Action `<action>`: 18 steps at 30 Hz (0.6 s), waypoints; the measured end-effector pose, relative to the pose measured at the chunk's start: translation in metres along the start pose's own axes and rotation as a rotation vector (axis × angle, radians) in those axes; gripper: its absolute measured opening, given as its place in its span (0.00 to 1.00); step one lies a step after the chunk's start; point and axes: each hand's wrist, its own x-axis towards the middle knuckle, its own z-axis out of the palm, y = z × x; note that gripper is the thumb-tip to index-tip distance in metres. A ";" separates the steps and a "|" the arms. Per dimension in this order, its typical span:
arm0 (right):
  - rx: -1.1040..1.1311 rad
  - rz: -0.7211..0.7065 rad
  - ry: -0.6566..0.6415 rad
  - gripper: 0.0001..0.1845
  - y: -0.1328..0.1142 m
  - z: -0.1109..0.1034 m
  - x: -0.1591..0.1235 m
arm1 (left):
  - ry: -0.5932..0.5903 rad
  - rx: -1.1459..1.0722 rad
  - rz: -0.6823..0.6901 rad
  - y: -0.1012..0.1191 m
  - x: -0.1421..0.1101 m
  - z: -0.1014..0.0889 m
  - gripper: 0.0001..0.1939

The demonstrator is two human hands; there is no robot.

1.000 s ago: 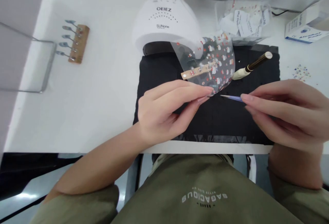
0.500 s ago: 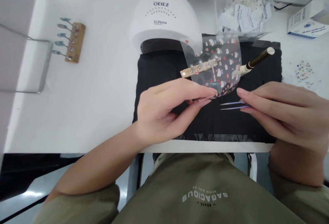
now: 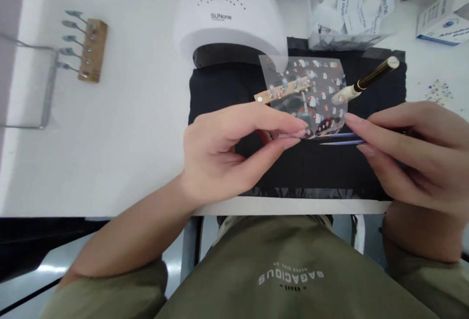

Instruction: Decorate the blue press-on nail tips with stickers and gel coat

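Between thumb and forefinger, my left hand pinches the lower edge of a clear sticker sheet printed with small red and white figures. My right hand grips purple tweezers, their points spread slightly and lying at the sheet's lower right edge. Whether a tip touches the sheet I cannot tell. Behind the sheet, partly seen through it, is a wooden stand bearing clear nail tips. A dark bottle with a gold band and pale lower part lies slanted to the sheet's right.
A white nail lamp stands at the back of the black mat. Behind the mat is a clear box of alcohol pads; a carton and scattered gems lie right. Another wooden stand holds several nail tips at left.
The tweezers have come left and up to the sheet's lower edge, with my right hand. My left hand still pinches the sheet. The view has shifted slightly.
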 end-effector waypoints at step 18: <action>0.015 -0.006 -0.022 0.15 0.001 0.002 0.002 | -0.031 -0.018 0.151 -0.006 -0.009 -0.014 0.14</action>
